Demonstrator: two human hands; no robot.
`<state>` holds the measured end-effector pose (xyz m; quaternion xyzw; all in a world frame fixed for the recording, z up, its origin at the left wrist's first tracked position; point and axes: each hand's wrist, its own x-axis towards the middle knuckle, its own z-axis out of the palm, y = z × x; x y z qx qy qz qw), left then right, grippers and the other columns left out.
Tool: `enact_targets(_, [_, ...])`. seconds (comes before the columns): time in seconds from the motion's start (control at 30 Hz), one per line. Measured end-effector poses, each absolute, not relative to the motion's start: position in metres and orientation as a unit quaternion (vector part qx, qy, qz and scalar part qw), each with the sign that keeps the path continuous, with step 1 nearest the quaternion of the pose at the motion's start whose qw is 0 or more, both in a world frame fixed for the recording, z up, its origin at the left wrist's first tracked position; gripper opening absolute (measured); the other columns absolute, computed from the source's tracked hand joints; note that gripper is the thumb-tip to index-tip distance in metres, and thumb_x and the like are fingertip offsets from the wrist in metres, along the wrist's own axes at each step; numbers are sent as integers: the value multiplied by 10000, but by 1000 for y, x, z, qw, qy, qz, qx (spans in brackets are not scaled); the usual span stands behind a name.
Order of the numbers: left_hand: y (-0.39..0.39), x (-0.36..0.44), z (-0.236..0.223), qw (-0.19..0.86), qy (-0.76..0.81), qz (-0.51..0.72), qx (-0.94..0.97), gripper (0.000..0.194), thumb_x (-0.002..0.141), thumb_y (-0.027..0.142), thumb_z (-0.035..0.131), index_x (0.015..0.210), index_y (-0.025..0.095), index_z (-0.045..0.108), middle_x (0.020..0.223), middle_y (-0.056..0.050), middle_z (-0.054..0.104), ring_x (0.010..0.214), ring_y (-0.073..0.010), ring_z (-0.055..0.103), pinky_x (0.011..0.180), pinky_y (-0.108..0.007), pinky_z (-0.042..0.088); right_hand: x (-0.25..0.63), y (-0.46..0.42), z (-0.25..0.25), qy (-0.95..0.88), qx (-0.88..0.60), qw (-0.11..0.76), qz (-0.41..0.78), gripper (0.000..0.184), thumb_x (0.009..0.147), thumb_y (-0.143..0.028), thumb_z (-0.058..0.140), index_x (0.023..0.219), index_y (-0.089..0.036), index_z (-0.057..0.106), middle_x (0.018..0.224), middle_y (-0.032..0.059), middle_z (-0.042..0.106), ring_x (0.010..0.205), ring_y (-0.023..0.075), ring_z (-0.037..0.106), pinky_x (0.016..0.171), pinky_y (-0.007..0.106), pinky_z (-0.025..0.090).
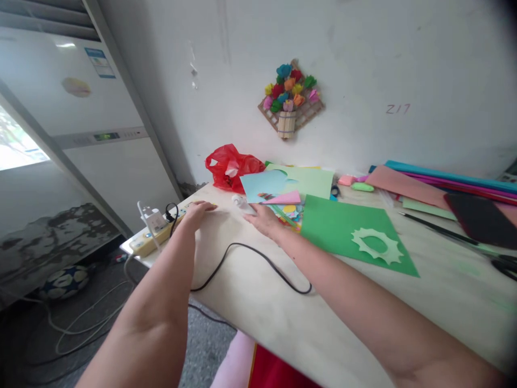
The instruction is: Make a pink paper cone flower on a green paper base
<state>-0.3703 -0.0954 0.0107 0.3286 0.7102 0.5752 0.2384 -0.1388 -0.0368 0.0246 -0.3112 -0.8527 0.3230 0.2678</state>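
Note:
My left hand point(198, 209) reaches to the far left of the table, by the far end of a cream power strip point(159, 235). Its fingers stretch forward, and a bit of yellow shows at the fingertips. My right hand point(262, 219) is closed round a white object with a rounded, shiny end point(239, 201); its kind is not clear. Just right of this hand lie colored paper scraps point(291, 209) and a pink paper piece point(288, 198). A black cord point(258, 250) loops over the table between my forearms.
A red plastic bag point(232, 167), light blue paper point(262, 184) and pale green paper point(311, 180) lie by the wall. Green paper point(335, 221) carries a jagged paper ring point(377, 246). Scissors point(504, 264) and a dark phone-like slab point(482, 218) lie right. Plugs and cables crowd the left edge.

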Motion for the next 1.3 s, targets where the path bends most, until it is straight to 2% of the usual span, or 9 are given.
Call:
enact_targets(0.23, [-91,-375,61,214,673,637,311,167,498,270,563,590,133,583,661,-71,648,699,-187,618,642,-267,426,-166,-36,19,-931,-260,194,166,402,740,-182,480,1140,-178,525,1066,95,601,943,214,555,749,279,403])
enact_targets(0.5, [-95,-311,117,235,598,650,406,121,586,245,603,642,138,606,672,-56,642,677,-152,605,758,-308,438,-206,-64,11,-943,-260,179,106,284,771,-145,453,1031,-110,562,1046,161,552,957,240,513,791,316,407])
enact_targets(0.67, [-81,-288,118,256,584,631,442,128,593,249,609,639,130,624,656,-60,644,675,-161,608,735,-305,451,-224,-88,18,-931,-300,158,137,310,782,-117,407,1057,-74,541,1114,179,508,998,245,479,809,318,407])
enact_targets(0.8, [-73,-269,119,276,558,629,465,142,596,250,619,628,112,619,633,-55,633,647,-153,597,713,-311,456,-230,-101,21,-934,-268,162,175,333,823,-171,354,1109,-125,517,1144,143,505,976,228,481,790,316,403])
enact_targets(0.93, [-68,-246,117,289,520,634,494,152,595,264,636,660,127,617,684,-44,634,699,-149,584,697,-286,444,-199,-94,24,-952,-208,205,88,313,772,-315,459,1008,-147,579,1079,133,541,972,259,464,844,381,358])
enact_targets(1.03, [-62,-227,110,263,515,628,521,164,595,290,635,679,149,627,775,-39,644,799,-164,570,717,-269,419,-151,-74,28,-944,-222,239,54,240,736,-236,476,892,-119,617,956,133,589,933,260,489,843,383,351])
enact_targets(1.1, [-57,-212,104,269,503,612,548,154,594,291,631,669,158,624,860,-38,644,855,-178,559,740,-275,407,-113,-56,31,-922,-281,246,107,209,741,-183,449,812,-113,632,909,138,616,906,250,518,813,371,371])
enact_targets(1.17, [-51,-193,97,293,483,587,580,132,602,284,622,637,159,606,973,-43,628,929,-199,544,784,-295,396,-76,-39,33,-848,-359,311,235,209,761,-174,431,816,-131,628,908,114,632,881,208,547,789,325,394])
enact_targets(1.3, [-42,-151,85,327,455,524,642,91,626,256,598,622,165,599,1144,-52,565,1099,-231,467,894,-331,350,-6,-17,40,-623,-356,448,533,287,819,-346,385,899,-153,582,836,66,648,642,123,574,548,234,410])
